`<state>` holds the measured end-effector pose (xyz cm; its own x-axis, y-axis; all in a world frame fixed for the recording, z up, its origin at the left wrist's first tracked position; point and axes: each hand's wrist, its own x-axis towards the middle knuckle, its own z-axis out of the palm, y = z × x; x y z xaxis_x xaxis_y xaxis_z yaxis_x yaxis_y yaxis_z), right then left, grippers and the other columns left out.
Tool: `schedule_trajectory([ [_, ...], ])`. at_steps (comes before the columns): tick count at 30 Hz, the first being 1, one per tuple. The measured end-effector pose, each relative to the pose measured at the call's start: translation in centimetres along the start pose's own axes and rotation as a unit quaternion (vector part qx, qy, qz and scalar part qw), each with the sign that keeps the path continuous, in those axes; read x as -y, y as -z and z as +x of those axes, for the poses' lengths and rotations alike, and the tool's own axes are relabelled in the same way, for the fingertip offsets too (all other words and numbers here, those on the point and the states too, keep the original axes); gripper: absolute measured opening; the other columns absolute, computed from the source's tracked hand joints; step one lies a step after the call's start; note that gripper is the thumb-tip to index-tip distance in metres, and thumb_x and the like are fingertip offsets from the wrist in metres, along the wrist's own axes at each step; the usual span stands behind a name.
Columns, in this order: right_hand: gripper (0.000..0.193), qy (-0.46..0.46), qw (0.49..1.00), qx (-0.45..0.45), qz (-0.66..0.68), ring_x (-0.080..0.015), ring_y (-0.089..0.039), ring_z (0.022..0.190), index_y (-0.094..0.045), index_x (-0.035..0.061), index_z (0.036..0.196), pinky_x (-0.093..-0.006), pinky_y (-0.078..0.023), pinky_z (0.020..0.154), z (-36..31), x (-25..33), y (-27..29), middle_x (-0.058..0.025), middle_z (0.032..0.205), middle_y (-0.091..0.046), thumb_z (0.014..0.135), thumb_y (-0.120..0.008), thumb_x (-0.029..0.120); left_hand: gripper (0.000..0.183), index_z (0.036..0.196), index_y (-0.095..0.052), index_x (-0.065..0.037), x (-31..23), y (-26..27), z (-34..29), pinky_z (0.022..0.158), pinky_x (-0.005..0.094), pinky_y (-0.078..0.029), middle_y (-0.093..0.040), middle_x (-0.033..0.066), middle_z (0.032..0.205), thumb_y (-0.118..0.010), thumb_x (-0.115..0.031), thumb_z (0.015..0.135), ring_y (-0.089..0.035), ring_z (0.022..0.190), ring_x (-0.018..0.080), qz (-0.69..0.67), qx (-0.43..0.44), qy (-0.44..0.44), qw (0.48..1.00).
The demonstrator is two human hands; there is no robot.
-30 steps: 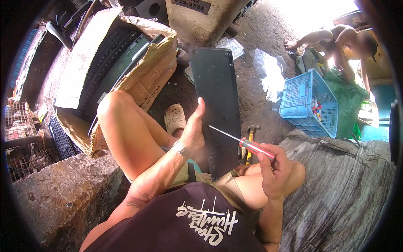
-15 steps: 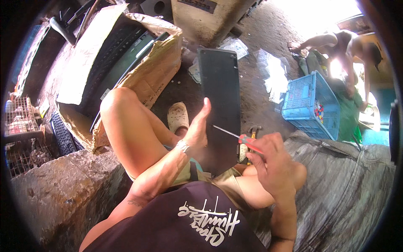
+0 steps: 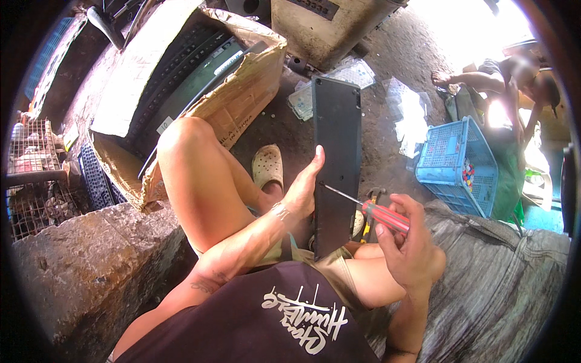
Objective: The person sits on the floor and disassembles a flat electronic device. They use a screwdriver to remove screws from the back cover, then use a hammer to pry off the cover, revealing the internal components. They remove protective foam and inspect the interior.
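Note:
A long black keyboard [image 3: 338,139] stands on end between my legs, its flat back with small screw holes facing up toward me. My left hand [image 3: 301,192] holds it by the left edge, thumb up along the side and fingers hidden behind. In my right hand [image 3: 407,242] is a screwdriver [image 3: 387,216] with a red and grey handle, gripped between thumb and fingers. Its thin metal shaft points left, with the tip at the keyboard's back near my left thumb, by a small dark hole.
At the left, a torn cardboard box [image 3: 251,97] holds more dark keyboards. A blue plastic crate [image 3: 457,163] with small coloured pieces stands at the right, near another person [image 3: 514,78]. Clear sheets [image 3: 402,112] lie on the ground. A hammer [image 3: 372,202] shows behind the keyboard.
The whole view has shifted, so most things sit farther right. The screwdriver tip has moved nearer the keyboard's left edge, and my right hand has turned slightly on the handle.

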<state>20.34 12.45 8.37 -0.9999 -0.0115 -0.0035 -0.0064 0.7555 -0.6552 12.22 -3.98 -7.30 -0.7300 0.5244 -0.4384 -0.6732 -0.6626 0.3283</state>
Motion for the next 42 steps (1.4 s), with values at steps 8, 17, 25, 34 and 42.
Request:
schedule_trajectory([
  [8, 0.035, -0.022, 1.0, 0.018, 0.011, -0.0304, -0.068, 0.075, -0.058, 0.0035, 0.124, -0.0358, -0.052, 0.065, 0.7, -0.1, 0.7, -0.0155, 0.092, -0.066, 0.093, -0.07, 0.015, 0.071, 0.143, -0.046, -0.005, -0.2, 0.4, 0.2, 0.102, 0.0411, -0.051, -0.06, 0.0126, 0.135, -0.048, -0.06, 0.099, -0.062, 0.119, 0.0256, -0.037, 0.023, -0.003, 0.999],
  [17, 0.035, -0.135, 0.985, 0.054, 0.09, -0.016, -0.067, 0.077, -0.058, 0.0039, 0.124, -0.0322, -0.051, 0.062, 0.1, -1.1, -0.6, -0.0098, 0.091, -0.067, 0.091, -0.069, 0.005, 0.074, 0.141, -0.048, 0.0, 0.0, -0.1, 0.2, 0.1, 0.0399, -0.052, -0.061, 0.0149, 0.13, -0.045, -0.061, 0.1, -0.063, 0.117, 0.024, 0.005, -0.008, -0.026, 1.0],
  [25, 0.048, -0.071, 0.981, -0.113, 0.139, -0.0138, -0.065, 0.09, -0.055, 0.0063, 0.137, -0.0274, -0.053, 0.071, -1.9, -3.1, 0.8, -0.0071, 0.118, -0.063, 0.09, -0.064, -0.002, 0.085, 0.147, -0.042, -0.004, -1.1, -0.4, -0.2, 0.109, 0.0493, -0.042, -0.052, 0.0177, 0.143, -0.047, -0.07, 0.095, -0.054, 0.129, 0.0308, 0.023, -0.045, 0.008, 0.999],
  [34, 0.038, -0.24, 0.946, -0.12, 0.183, -0.0129, -0.065, 0.083, -0.059, -0.002, 0.133, -0.0258, -0.052, 0.074, -6.1, -7.9, -0.9, -0.0073, 0.102, -0.07, 0.096, -0.064, 0.007, 0.082, 0.148, -0.044, -0.011, -2.7, -0.7, -0.3, 0.109, 0.0572, -0.036, -0.046, 0.0151, 0.149, -0.05, -0.072, 0.093, -0.047, 0.132, 0.0348, -0.029, -0.116, -0.012, 0.993],
  [42, 0.032, -0.196, 0.882, -0.285, 0.319, -0.0044, -0.046, 0.053, -0.058, 0.0012, 0.129, -0.0192, -0.035, 0.045, -7.7, -8.9, -1.4, -0.0036, 0.084, -0.06, 0.099, -0.063, 0.014, 0.075, 0.132, -0.056, 0.0, -6.4, -4.6, 0.1, 0.091, 0.0437, -0.055, -0.066, 0.0185, 0.118, -0.056, -0.064, 0.093, -0.067, 0.102, 0.0305, 0.082, -0.052, -0.091, 0.991],
])
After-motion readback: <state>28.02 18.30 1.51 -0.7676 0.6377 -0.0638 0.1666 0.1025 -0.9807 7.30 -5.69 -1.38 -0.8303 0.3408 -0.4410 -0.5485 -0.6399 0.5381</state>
